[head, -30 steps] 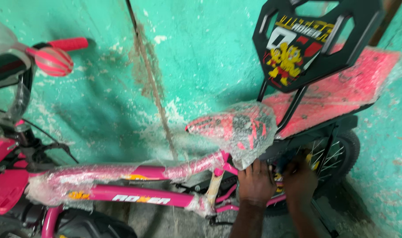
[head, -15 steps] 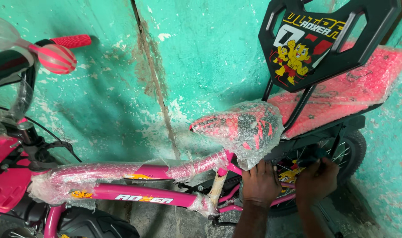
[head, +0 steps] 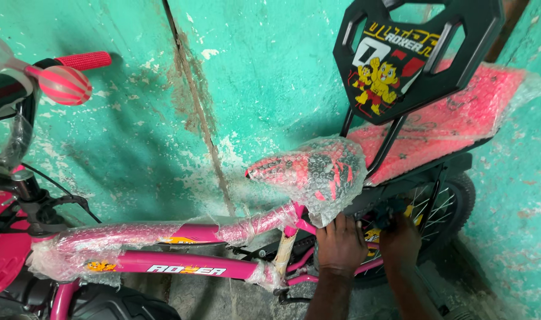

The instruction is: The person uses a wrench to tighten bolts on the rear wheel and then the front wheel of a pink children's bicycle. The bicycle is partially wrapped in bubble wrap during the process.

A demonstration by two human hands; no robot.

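A pink children's bicycle [head: 187,269] leans against a green wall, its frame and saddle [head: 315,172] wrapped in bubble wrap. My left hand [head: 340,243] grips the frame just under the saddle, near the seat post. Beside it, my right hand [head: 401,237] reaches under the rear carrier, its fingers closed on a small dark part by the rear wheel [head: 442,207]; what it holds is hidden. A black backrest [head: 401,53] with a cartoon sticker stands above the wrapped pink rear seat [head: 454,124].
The peeling green wall [head: 235,89] runs close behind the bicycle, with a crack down its middle. The handlebar with a red grip [head: 84,60] and a striped pink knob [head: 63,86] is at the upper left. A black front tyre [head: 116,305] fills the lower left.
The view has shifted slightly. My right hand moved from lower beside the wheel up under the rear carrier. My left hand stays under the saddle.
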